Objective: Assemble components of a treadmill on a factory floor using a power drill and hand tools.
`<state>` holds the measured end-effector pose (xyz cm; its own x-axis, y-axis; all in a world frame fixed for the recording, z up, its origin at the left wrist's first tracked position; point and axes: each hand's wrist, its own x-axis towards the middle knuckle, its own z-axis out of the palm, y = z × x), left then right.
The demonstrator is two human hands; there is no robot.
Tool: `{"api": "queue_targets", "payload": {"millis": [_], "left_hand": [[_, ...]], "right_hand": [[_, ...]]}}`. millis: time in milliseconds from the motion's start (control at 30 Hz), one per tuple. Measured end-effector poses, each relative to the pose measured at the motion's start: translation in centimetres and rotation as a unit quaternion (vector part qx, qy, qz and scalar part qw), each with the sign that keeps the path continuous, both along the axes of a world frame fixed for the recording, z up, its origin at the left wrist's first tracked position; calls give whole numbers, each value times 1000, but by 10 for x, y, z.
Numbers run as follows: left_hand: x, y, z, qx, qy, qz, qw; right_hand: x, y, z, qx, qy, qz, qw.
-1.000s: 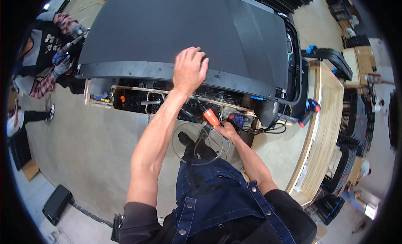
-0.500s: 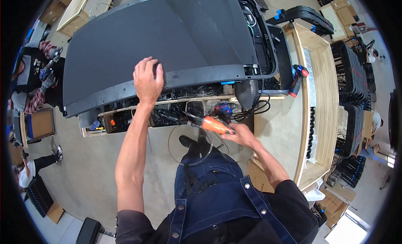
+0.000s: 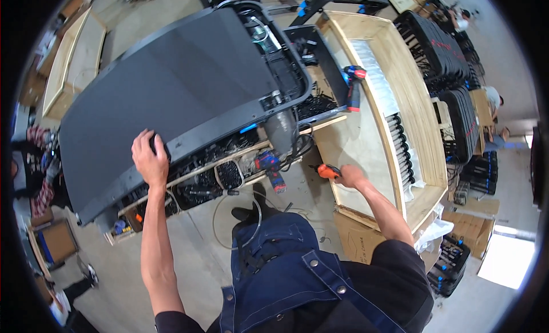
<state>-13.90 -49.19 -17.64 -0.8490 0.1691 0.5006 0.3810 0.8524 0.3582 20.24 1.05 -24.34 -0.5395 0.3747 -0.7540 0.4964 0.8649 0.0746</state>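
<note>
A long black treadmill-like base [image 3: 171, 75] lies in front of me, its flat dark surface facing up and the works bare at its far right end. My left hand [image 3: 150, 164] rests on its near edge, with the fingers laid over the surface and the thumb apart. To the right, over a wooden board, my right hand [image 3: 351, 177] is closed on an orange-and-black hand tool [image 3: 329, 171], whose dark tip points left. Its exact kind cannot be made out. Below the base stands a narrow wooden parts tray [image 3: 189, 176] with compartments of small black parts.
A blue-and-red cordless driver [image 3: 269, 163] hangs by the tray; another cordless driver [image 3: 355, 88] lies by the wooden crate [image 3: 432, 127]. A dark cone-shaped piece [image 3: 280, 133] and black cable sit beside the base. A person's gloved hand [image 3: 54, 167] shows far left.
My view has turned, shifting the base to the left. My right hand has carried the orange tool from the parts tray rightward over the wooden board. My left hand stays on the near edge.
</note>
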Motion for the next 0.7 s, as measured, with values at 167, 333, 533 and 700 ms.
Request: {"api": "queue_targets", "payload": {"millis": [167,333,533,700], "left_hand": [[5,2,-5,-12,2,-5,1000],[0,9,0,-21,-14,-2,1000],[3,-7,-4,-30,-17,13,999],[25,-45,5,-62,-25,59,996]], "right_hand": [[-77,2,-33,33,17,16,999],[-139,8,-68,30,59,30,997],[-187,-8,-71,48,64,39,996],[-198,-34,-157,-59,126,76,987]]}}
